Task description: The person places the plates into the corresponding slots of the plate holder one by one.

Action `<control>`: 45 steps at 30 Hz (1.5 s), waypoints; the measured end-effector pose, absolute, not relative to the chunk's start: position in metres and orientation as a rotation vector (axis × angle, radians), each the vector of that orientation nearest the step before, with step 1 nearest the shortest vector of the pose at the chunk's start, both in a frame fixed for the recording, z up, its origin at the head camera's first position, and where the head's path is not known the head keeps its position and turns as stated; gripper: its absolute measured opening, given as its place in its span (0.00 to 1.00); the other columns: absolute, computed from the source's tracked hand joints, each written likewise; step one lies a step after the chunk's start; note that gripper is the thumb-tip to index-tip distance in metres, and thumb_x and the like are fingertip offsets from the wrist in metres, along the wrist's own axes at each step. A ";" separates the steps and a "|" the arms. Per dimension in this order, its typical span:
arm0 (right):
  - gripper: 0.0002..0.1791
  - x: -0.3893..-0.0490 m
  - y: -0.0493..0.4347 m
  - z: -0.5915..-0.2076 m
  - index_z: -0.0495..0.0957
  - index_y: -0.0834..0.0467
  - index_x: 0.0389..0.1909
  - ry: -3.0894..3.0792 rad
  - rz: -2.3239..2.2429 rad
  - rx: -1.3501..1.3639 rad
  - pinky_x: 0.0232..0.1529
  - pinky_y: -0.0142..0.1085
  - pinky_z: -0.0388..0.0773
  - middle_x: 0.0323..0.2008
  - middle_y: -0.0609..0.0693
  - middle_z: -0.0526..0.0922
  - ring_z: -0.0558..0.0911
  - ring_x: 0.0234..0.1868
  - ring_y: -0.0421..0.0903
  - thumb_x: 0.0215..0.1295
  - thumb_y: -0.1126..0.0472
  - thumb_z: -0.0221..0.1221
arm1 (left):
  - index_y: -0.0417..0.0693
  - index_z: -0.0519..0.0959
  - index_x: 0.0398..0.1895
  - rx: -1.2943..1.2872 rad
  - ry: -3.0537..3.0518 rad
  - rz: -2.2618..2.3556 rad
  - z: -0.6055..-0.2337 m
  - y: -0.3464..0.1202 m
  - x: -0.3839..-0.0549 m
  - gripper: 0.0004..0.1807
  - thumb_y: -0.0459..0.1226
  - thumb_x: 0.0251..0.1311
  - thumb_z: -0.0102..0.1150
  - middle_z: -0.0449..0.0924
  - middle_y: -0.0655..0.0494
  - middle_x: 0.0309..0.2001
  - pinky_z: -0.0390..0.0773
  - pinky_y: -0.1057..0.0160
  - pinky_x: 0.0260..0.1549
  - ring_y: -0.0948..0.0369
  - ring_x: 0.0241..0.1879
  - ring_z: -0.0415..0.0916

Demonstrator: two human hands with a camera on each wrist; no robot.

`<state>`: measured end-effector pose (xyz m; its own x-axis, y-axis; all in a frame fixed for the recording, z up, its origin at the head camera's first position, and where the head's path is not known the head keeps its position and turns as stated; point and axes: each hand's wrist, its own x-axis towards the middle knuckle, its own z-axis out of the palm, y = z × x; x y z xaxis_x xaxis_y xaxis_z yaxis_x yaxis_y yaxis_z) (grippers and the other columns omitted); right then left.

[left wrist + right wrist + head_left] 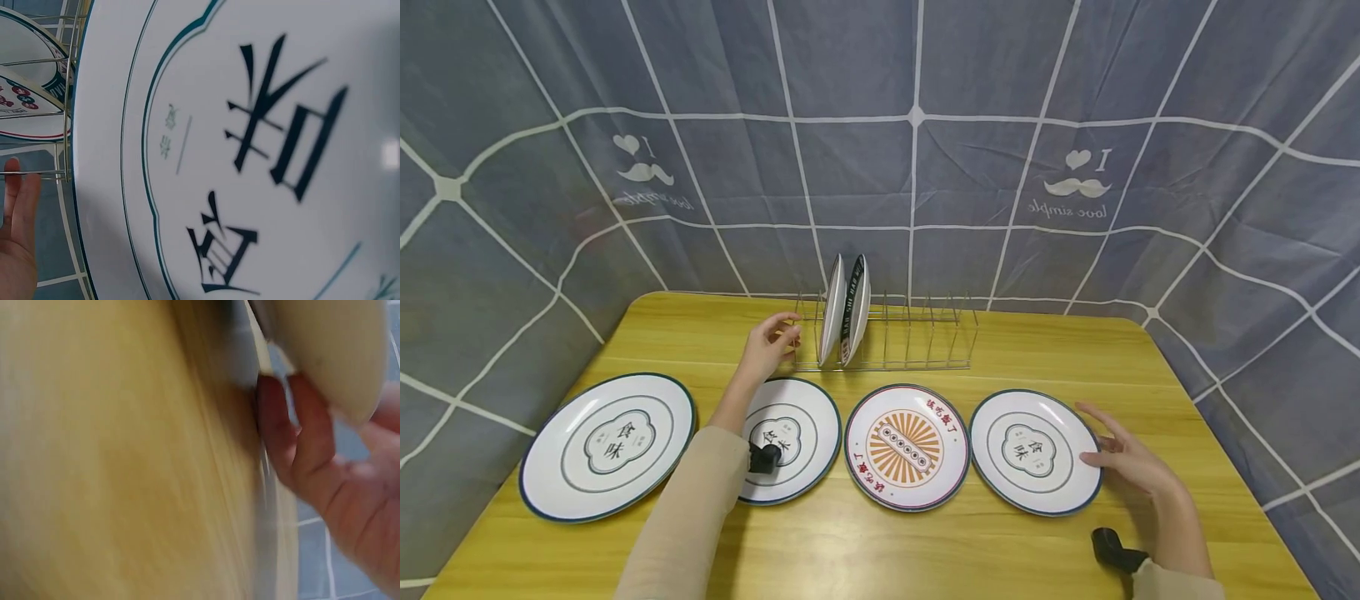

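My left hand is at the left end of a wire dish rack. Its fingertips grip the rack's end wire, which shows beside the fingers in the left wrist view. Over on the right, my right hand pinches the rim of a white plate with a dark blue edge. In the right wrist view the fingers lie under that plate's rim, with the thumb on the other side, partly hidden. Two plates stand upright in the rack's left slots.
Left of the pinched plate lies a plate with an orange ray pattern. A blue-rimmed plate sits under my left forearm, and a larger oval plate lies far left. A grey curtain hangs behind the wooden table.
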<state>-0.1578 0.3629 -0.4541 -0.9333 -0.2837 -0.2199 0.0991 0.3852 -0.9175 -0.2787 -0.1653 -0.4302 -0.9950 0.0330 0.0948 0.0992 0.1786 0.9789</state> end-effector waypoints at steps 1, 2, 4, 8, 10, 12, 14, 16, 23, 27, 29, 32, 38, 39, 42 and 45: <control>0.41 -0.159 0.365 -0.456 0.46 0.55 0.70 2.237 -1.626 -0.219 0.40 0.33 0.78 0.57 0.61 0.66 0.73 0.51 0.59 0.60 0.68 0.57 | 0.34 0.69 0.55 -0.124 -2.374 -1.979 -0.430 -0.165 -0.279 0.19 0.36 0.64 0.51 0.71 0.41 0.35 0.75 0.43 0.43 0.53 0.34 0.74; 0.39 -0.159 0.367 -0.458 0.48 0.54 0.70 2.137 -1.702 -0.275 0.39 0.35 0.79 0.55 0.59 0.70 0.76 0.48 0.57 0.61 0.70 0.54 | 0.35 0.70 0.55 -0.115 -2.379 -1.981 -0.431 -0.166 -0.279 0.19 0.36 0.64 0.50 0.71 0.42 0.35 0.75 0.43 0.43 0.54 0.34 0.74; 0.36 -0.161 0.371 -0.463 0.50 0.54 0.70 1.885 -1.865 -0.364 0.39 0.38 0.80 0.50 0.53 0.75 0.81 0.42 0.51 0.62 0.76 0.47 | 0.35 0.70 0.55 -0.103 -2.374 -2.001 -0.431 -0.166 -0.280 0.18 0.35 0.64 0.50 0.71 0.41 0.35 0.75 0.42 0.44 0.56 0.33 0.74; 0.34 -0.162 0.376 -0.469 0.59 0.52 0.67 1.513 -2.070 -0.424 0.42 0.39 0.80 0.52 0.52 0.75 0.80 0.43 0.50 0.63 0.82 0.37 | 0.33 0.69 0.54 -0.107 -2.365 -2.018 -0.431 -0.167 -0.281 0.18 0.33 0.64 0.50 0.70 0.39 0.34 0.75 0.41 0.43 0.64 0.28 0.73; 0.34 -0.161 0.377 -0.470 0.59 0.52 0.66 1.432 -2.114 -0.435 0.42 0.40 0.79 0.53 0.52 0.73 0.80 0.44 0.51 0.64 0.82 0.34 | 0.32 0.69 0.54 -0.112 -2.362 -2.019 -0.431 -0.167 -0.281 0.18 0.33 0.64 0.50 0.69 0.41 0.33 0.75 0.42 0.42 0.65 0.27 0.73; 0.33 -0.160 0.378 -0.470 0.58 0.52 0.66 1.399 -2.131 -0.452 0.42 0.41 0.79 0.54 0.53 0.72 0.80 0.44 0.52 0.64 0.82 0.34 | 0.33 0.70 0.54 -0.109 -2.366 -2.011 -0.431 -0.167 -0.281 0.18 0.34 0.63 0.51 0.69 0.44 0.32 0.76 0.43 0.42 0.63 0.28 0.74; 0.34 -0.160 0.380 -0.469 0.55 0.51 0.67 1.355 -2.136 -0.484 0.44 0.41 0.79 0.55 0.53 0.70 0.79 0.44 0.52 0.65 0.81 0.33 | 0.35 0.70 0.54 -0.109 -2.372 -1.996 -0.431 -0.167 -0.280 0.18 0.35 0.63 0.51 0.69 0.48 0.31 0.77 0.45 0.42 0.60 0.30 0.74; 0.35 -0.159 0.381 -0.468 0.51 0.50 0.69 1.313 -2.139 -0.530 0.45 0.41 0.78 0.55 0.53 0.68 0.79 0.46 0.52 0.65 0.81 0.31 | 0.36 0.71 0.53 -0.101 -2.374 -1.983 -0.431 -0.167 -0.280 0.18 0.36 0.63 0.52 0.69 0.50 0.30 0.77 0.45 0.41 0.56 0.32 0.75; 0.37 -0.158 0.383 -0.460 0.51 0.50 0.68 1.405 -2.209 -0.665 0.40 0.39 0.80 0.45 0.57 0.77 0.81 0.40 0.51 0.63 0.84 0.30 | 0.36 0.70 0.54 -0.100 -2.385 -1.967 -0.433 -0.167 -0.280 0.20 0.38 0.63 0.52 0.69 0.51 0.30 0.77 0.45 0.41 0.45 0.36 0.73; 0.35 -0.159 0.379 -0.445 0.58 0.49 0.65 1.593 -2.281 -0.616 0.36 0.35 0.81 0.35 0.54 0.82 0.82 0.36 0.47 0.63 0.83 0.35 | 0.36 0.70 0.54 -0.108 -2.372 -1.986 -0.430 -0.166 -0.278 0.19 0.37 0.63 0.52 0.69 0.49 0.30 0.77 0.44 0.42 0.49 0.35 0.74; 0.34 -0.162 0.375 -0.436 0.60 0.50 0.64 1.642 -2.325 -0.602 0.35 0.34 0.81 0.33 0.54 0.83 0.83 0.35 0.47 0.63 0.83 0.36 | 0.36 0.71 0.53 -0.116 -2.368 -1.982 -0.431 -0.167 -0.279 0.18 0.36 0.63 0.52 0.69 0.48 0.30 0.77 0.45 0.41 0.51 0.34 0.75; 0.32 -0.169 0.369 -0.424 0.61 0.52 0.63 1.641 -2.411 -0.638 0.35 0.34 0.80 0.33 0.56 0.83 0.83 0.35 0.47 0.62 0.83 0.37 | 0.37 0.71 0.53 -0.113 -2.372 -1.975 -0.431 -0.166 -0.279 0.17 0.36 0.63 0.52 0.69 0.49 0.30 0.78 0.45 0.41 0.51 0.34 0.75; 0.30 -0.192 0.357 -0.406 0.60 0.53 0.62 1.534 -2.523 -0.734 0.41 0.37 0.80 0.36 0.58 0.81 0.83 0.36 0.49 0.62 0.80 0.44 | 0.36 0.71 0.53 -0.111 -2.378 -1.962 -0.432 -0.167 -0.280 0.18 0.36 0.63 0.52 0.69 0.51 0.29 0.78 0.46 0.41 0.49 0.35 0.74; 0.30 -0.195 0.352 -0.401 0.59 0.54 0.62 1.534 -2.539 -0.729 0.41 0.37 0.80 0.37 0.58 0.81 0.83 0.36 0.49 0.62 0.80 0.44 | 0.36 0.71 0.53 -0.111 -2.379 -1.961 -0.432 -0.166 -0.280 0.18 0.36 0.63 0.52 0.69 0.50 0.30 0.78 0.46 0.41 0.49 0.35 0.74; 0.30 -0.194 0.326 -0.378 0.59 0.56 0.62 1.587 -2.588 -0.656 0.38 0.36 0.81 0.36 0.59 0.81 0.83 0.34 0.48 0.61 0.82 0.42 | 0.36 0.71 0.53 -0.115 -2.386 -1.955 -0.432 -0.166 -0.280 0.18 0.37 0.63 0.52 0.68 0.49 0.30 0.78 0.47 0.41 0.51 0.35 0.75; 0.29 -0.200 0.304 -0.364 0.61 0.56 0.60 1.626 -2.624 -0.587 0.36 0.35 0.81 0.36 0.58 0.80 0.83 0.33 0.47 0.61 0.82 0.42 | 0.35 0.70 0.54 -0.121 -2.398 -1.949 -0.432 -0.166 -0.280 0.19 0.37 0.63 0.51 0.68 0.48 0.31 0.78 0.48 0.41 0.53 0.35 0.75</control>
<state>-0.1996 0.3042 -0.3641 -0.9303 -0.1923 0.3124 -0.1942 -0.4645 -0.8640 -0.2804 -0.1665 -0.4322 -0.9957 0.0297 0.0872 0.0914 0.2032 0.9749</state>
